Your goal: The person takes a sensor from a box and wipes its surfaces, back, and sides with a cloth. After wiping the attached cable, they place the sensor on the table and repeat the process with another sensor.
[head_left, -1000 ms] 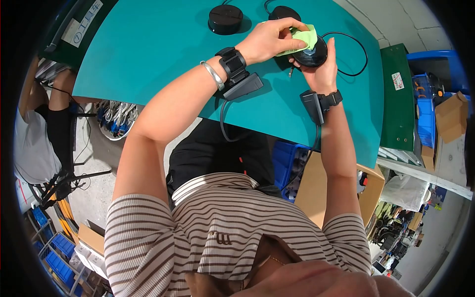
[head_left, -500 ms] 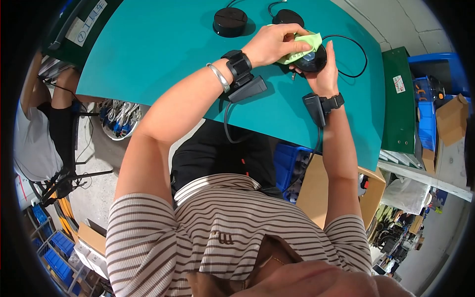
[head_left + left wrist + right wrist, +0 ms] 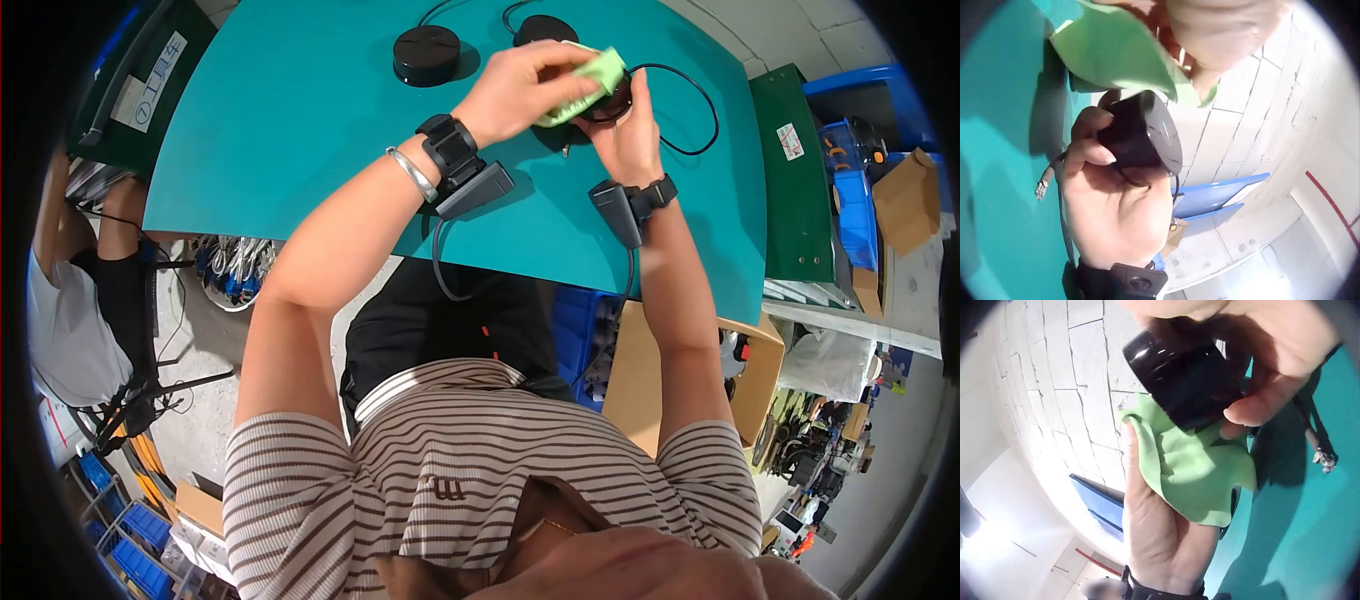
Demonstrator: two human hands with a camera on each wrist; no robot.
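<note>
My left hand (image 3: 508, 92) pinches a light green cloth (image 3: 592, 88) between thumb and fingers. Beside it, my right hand (image 3: 632, 148) grips a round, glossy black puck-shaped device (image 3: 1138, 134), fingers curled round its side. In the left wrist view the cloth hangs just above the device, whose flat face is turned away from the table. From the right wrist, the cloth (image 3: 1194, 475) overlaps the device's lower edge, bunched in the left hand's fingers. A bare-ended cable with a metal tip (image 3: 1322, 459) shows below the right hand.
Two similar black pucks, one at the left (image 3: 426, 55) and one behind the hands (image 3: 545, 30), stand on the green table (image 3: 300, 140) with cables. A black cable (image 3: 712, 125) loops at the right. A green cabinet (image 3: 795, 180) borders the right edge. Another person sits at left.
The right hand has tilted the device, so its round face no longer faces the head camera. My left hand has shifted the cloth off that face. The head view has swung slightly.
</note>
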